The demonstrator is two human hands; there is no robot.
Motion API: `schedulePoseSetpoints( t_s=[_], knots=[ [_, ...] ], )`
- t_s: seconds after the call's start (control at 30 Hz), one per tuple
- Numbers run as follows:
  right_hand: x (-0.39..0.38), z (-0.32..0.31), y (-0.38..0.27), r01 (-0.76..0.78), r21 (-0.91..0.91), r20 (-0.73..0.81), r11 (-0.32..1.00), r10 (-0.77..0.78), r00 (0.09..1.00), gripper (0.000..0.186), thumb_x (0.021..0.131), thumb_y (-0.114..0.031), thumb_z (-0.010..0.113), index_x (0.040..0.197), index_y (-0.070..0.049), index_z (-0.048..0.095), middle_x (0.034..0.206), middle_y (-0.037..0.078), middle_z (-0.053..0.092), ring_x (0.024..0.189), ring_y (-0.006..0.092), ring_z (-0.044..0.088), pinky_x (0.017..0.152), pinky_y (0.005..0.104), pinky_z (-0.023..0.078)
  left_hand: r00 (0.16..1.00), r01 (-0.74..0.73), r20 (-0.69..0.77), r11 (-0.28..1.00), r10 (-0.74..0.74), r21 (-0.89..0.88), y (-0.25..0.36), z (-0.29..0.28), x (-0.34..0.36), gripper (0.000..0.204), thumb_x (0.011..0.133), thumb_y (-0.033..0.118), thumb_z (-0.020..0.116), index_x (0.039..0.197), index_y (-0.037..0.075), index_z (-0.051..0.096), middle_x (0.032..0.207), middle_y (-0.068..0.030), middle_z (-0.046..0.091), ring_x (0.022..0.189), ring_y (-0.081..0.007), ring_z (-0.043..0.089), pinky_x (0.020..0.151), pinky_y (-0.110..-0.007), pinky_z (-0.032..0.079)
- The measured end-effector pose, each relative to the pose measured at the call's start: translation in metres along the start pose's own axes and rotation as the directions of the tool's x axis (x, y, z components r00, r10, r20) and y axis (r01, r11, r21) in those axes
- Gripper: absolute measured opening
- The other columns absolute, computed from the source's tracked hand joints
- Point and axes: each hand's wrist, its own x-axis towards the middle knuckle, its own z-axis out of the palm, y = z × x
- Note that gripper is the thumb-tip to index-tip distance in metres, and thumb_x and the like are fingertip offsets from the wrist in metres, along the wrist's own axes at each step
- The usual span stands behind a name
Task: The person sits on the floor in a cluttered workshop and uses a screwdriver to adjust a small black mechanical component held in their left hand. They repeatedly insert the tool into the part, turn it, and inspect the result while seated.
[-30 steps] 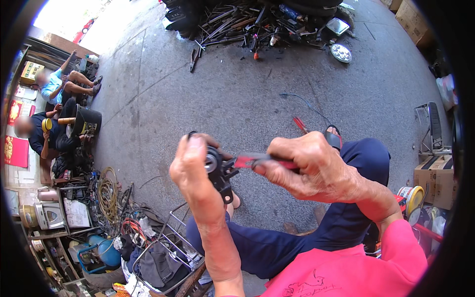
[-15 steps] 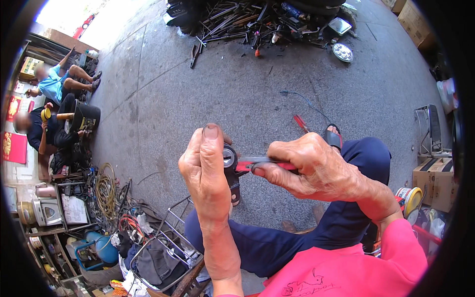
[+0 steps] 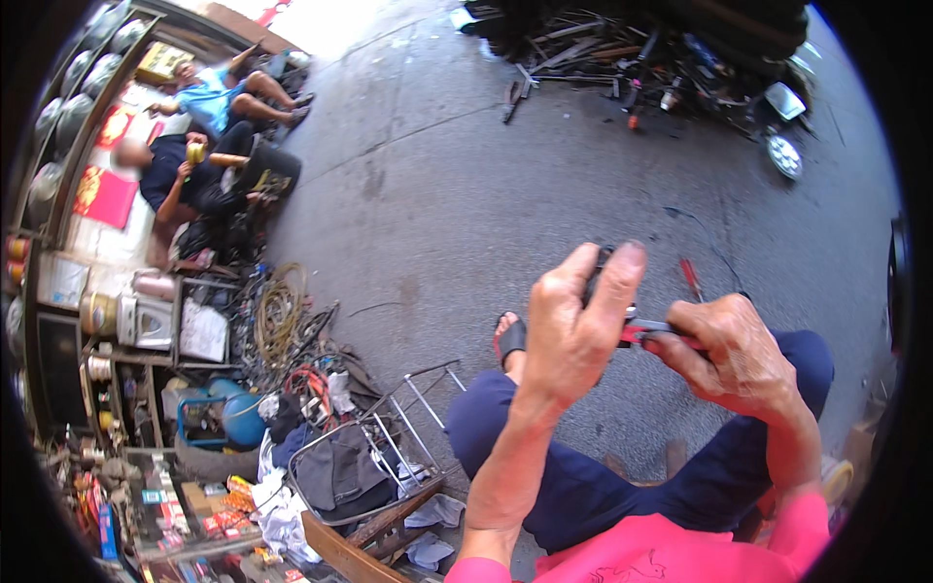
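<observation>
My left hand [image 3: 573, 335] is closed around a black lock part [image 3: 599, 272], mostly hidden behind the fingers. The keyhole face seen half a second ago is now out of sight. My right hand [image 3: 734, 355] grips a slim red-and-grey hand tool [image 3: 637, 333], its thumb pressed along the side. The tool's front end reaches the left hand beside the lock part; its exact kind and whether it touches the part cannot be made out. Both hands are close together above my knees.
Around me are a red-handled tool [image 3: 691, 279] on the floor, a scrap-metal heap [image 3: 583, 58] and a round lamp [image 3: 783, 157] ahead. To the left stand a metal rack [image 3: 418, 408], coiled hose [image 3: 277, 316] and blue tank [image 3: 238, 418]. Two people sit at far left.
The view has swung left, so hands and surroundings appear farther right. My left hand has turned, hiding the lock's keyhole face. Both hands keep their grips.
</observation>
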Motion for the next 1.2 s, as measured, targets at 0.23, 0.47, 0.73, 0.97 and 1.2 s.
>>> schedulePoseSetpoints(
  t_s=[0.23,0.47,0.73,0.97,1.2],
  knots=[
    [-0.001,0.016,-0.003,-0.035,-0.061,-0.074,0.998,0.03,0.997,0.033,0.085,-0.022,0.067,0.065,-0.002,0.05,0.053,0.015,0.049,0.048,0.035,0.052,0.047,0.0418,0.036,0.997,0.065,-0.042,0.995,-0.069,-0.081,-0.011,-0.002,-0.002,0.047,0.092,0.039,0.057,0.065,0.003,0.045,0.056,-0.0004,0.046,0.057,-0.0042,0.042,0.047,-0.026,0.034],
    [-0.005,0.017,-0.01,-0.094,0.059,-0.159,0.994,0.103,0.982,0.032,0.087,-0.02,0.066,0.067,0.0,0.052,0.051,0.014,0.046,0.042,0.0291,0.049,0.042,0.0368,0.034,0.99,0.102,-0.071,0.96,-0.124,-0.262,-0.008,0.003,-0.002,0.035,0.091,0.03,0.057,0.07,0.001,0.053,0.062,0.0034,0.047,0.059,-0.0033,0.04,0.048,-0.024,0.032],
    [0.0,0.017,-0.005,-0.119,0.007,-0.114,0.993,0.119,0.986,0.032,0.087,-0.024,0.064,0.067,-0.001,0.054,0.051,0.019,0.049,0.05,0.0373,0.054,0.048,0.0435,0.039,0.987,0.049,-0.143,0.992,-0.066,-0.118,-0.007,0.003,-0.002,0.034,0.093,0.025,0.054,0.071,0.0,0.054,0.059,0.0021,0.047,0.057,-0.0038,0.039,0.048,-0.024,0.033],
    [-0.002,0.006,0.0,-0.133,0.02,-0.056,0.991,0.134,0.989,0.034,0.088,-0.027,0.062,0.068,-0.001,0.057,0.053,0.019,0.053,0.053,0.0392,0.056,0.05,0.046,0.041,0.981,-0.014,-0.191,0.998,0.026,0.062,0.001,0.011,0.0,0.033,0.092,0.026,0.056,0.071,0.001,0.053,0.059,0.0,0.05,0.056,-0.0061,0.044,0.048,-0.027,0.036],
    [0.007,0.023,0.026,-0.186,-0.196,-0.222,0.963,0.141,0.965,0.036,0.091,-0.028,0.057,0.071,0.002,0.056,0.056,0.021,0.056,0.057,0.039,0.06,0.053,0.0477,0.045,0.938,-0.016,-0.347,0.999,0.0,-0.042,0.006,0.015,-0.003,0.033,0.091,0.032,0.053,0.078,0.002,0.055,0.061,-0.0074,0.055,0.053,-0.0147,0.056,0.047,-0.031,0.045]
  ],
)
